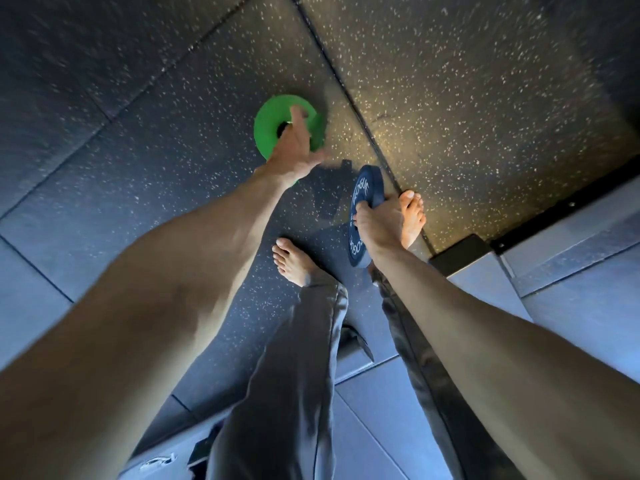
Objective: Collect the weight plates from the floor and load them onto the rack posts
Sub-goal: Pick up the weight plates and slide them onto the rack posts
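Left hand [294,152] splayed over round green rubber weight plate [272,116], ungripped. Right hand [377,226] clamped on round blue rubber weight plate [362,192] beside bare foot [414,220] — toe strike likely should pinch slip.

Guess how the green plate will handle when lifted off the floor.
Green plate looks like a solid disc: probably stiff, heavy for its size. It lies flat on the rubber floor, so it should not roll. Left hand reaches its centre hole, likely the easiest hook.
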Tool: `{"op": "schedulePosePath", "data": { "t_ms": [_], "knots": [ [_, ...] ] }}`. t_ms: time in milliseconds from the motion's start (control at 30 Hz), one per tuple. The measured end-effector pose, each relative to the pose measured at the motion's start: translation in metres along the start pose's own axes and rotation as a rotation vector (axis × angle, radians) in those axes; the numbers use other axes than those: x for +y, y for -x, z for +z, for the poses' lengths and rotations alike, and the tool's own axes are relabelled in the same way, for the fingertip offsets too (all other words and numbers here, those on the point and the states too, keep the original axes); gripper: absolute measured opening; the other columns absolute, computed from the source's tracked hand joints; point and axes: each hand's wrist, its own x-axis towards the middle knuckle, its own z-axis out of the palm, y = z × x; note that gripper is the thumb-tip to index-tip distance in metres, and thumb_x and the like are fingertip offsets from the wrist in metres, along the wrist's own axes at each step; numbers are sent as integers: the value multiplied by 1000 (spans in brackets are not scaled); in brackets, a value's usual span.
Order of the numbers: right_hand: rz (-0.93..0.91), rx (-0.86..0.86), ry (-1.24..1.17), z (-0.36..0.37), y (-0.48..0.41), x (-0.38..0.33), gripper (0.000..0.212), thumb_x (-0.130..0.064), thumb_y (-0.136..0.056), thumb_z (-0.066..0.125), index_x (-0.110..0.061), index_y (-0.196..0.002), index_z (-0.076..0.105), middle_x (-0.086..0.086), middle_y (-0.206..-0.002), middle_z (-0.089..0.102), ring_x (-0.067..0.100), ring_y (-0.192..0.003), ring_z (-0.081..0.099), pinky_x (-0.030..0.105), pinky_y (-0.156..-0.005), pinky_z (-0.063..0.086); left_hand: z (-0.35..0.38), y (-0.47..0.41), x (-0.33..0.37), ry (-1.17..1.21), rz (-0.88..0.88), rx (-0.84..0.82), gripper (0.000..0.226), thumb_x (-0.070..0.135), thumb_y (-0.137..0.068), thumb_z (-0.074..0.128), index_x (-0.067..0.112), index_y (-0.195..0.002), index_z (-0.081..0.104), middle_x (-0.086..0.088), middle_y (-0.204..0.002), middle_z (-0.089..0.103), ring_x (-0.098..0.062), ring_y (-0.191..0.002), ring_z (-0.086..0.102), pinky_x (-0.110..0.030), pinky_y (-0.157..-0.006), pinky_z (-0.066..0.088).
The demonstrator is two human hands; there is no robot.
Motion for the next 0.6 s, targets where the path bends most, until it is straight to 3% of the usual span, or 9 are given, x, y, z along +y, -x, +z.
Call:
{"op": "schedulePosePath", "data": {
  "t_ms": [67, 100, 133, 200, 233, 300, 367, 433, 600],
  "knots": [
    [-13, -18, 16, -18, 33, -11, 20, -23, -94, 55, -17, -111, 46, -6, -91, 45, 13, -90, 47, 6, -68, 29, -19, 34, 18, 129, -156, 23, 59, 2, -90, 63, 3, -137, 27, -13, -108, 53, -7, -71, 55, -11, -49, 47],
    [-50, -5, 30, -26, 50, -16, 24, -29, -92, 56, -18, -111, 46, -7, -95, 45, 11, -93, 48, 1, -73, 32, -26, 56, 26, 169, -231, 47, 56, -1, -91, 58, 5, -139, 29, -12, -107, 52, -8, -68, 53, -9, -44, 44],
    [-58, 20, 61, -34, 58, -16, 28, -37, -89, 55, -19, -110, 50, -6, -101, 49, 12, -96, 52, 6, -92, 35, -31, 79, 34, 169, -285, 61, 53, -1, -93, 55, 6, -140, 33, -12, -106, 54, -11, -70, 55, -8, -45, 44],
    [-86, 40, 146, -48, 76, -14, 39, -53, -76, 51, -24, -100, 61, 4, -110, 59, 26, -107, 59, 35, -106, 38, -44, 128, 58, 190, -333, 88, 45, 3, -92, 57, 8, -136, 47, -14, -111, 63, -22, -89, 63, -15, -61, 48],
    [-111, 25, 182, -42, 66, 4, 51, -59, -69, 48, -21, -100, 64, 9, -115, 61, 34, -113, 59, 45, -103, 43, -54, 153, 70, 224, -343, 101, 43, 4, -90, 61, 9, -132, 54, -15, -113, 66, -27, -99, 65, -23, -71, 50],
    [-130, -41, 186, -65, 100, -4, 56, -62, -61, 47, -24, -99, 61, 14, -114, 64, 38, -112, 60, 52, -97, 49, -78, 202, 96, 269, -331, 106, 46, 5, -85, 64, 12, -131, 59, -16, -113, 68, -29, -104, 66, -33, -83, 52],
    [-167, -43, 151, -106, 155, -23, 34, -53, -61, 54, -28, -85, 51, 11, -101, 68, 36, -99, 67, 51, -86, 56, -102, 251, 122, 299, -304, 117, 53, 6, -82, 65, 17, -133, 58, -12, -110, 68, -27, -100, 66, -37, -88, 55],
    [-222, -87, 166, -154, 233, -50, 20, -31, -74, 61, -24, -89, 49, 12, -97, 69, 35, -89, 68, 49, -78, 59, -124, 291, 141, 379, -271, 179, 55, 9, -77, 68, 21, -130, 59, -9, -103, 69, -24, -88, 67, -40, -85, 57],
    [-421, -157, 311, -215, 354, -61, 25, -11, -86, 61, -8, -110, 53, 17, -106, 68, 36, -97, 66, 38, -77, 55, -173, 391, 190, 472, -199, 300, 46, -5, -80, 62, 17, -120, 59, -8, -82, 66, -12, -56, 60, -20, -51, 52]
  ]
}}
